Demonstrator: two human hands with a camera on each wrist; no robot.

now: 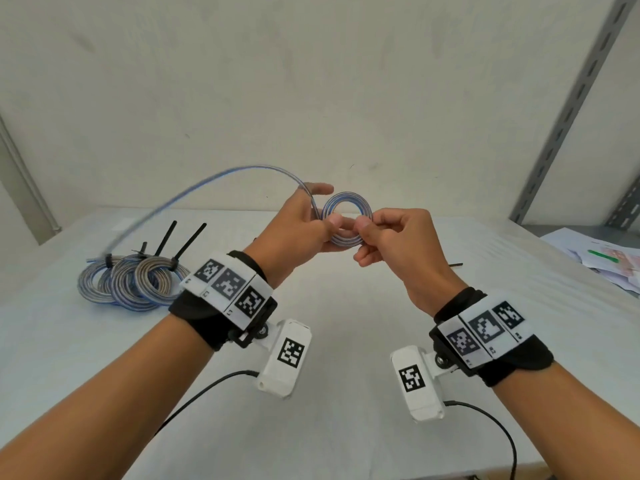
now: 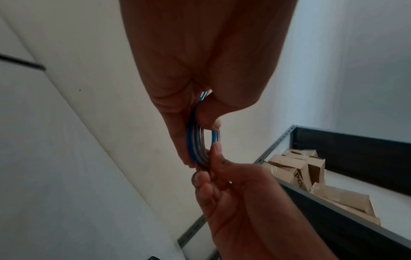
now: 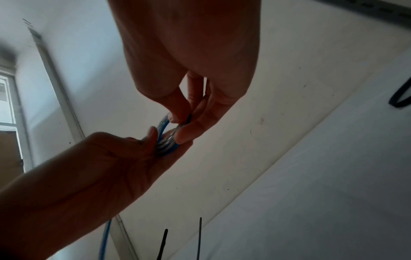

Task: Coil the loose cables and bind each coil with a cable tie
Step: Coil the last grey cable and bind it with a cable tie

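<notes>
Across the lower half of the head view I see the table [image 1: 346, 341]. At its left lie three bound coils [image 1: 135, 282], overlapping, black tie tails sticking up: that part looks done. Mid-frame, held above the table, is the coil in progress [image 1: 347, 218], with a loose tail [image 1: 207, 188] arcing to the upper left, still to be wound. My left hand [image 1: 298, 230] pinches its left side; my right hand [image 1: 398, 244] pinches its lower right. A spare cable tie [image 1: 456, 264] peeks out right of my right hand; binding remains.
</notes>
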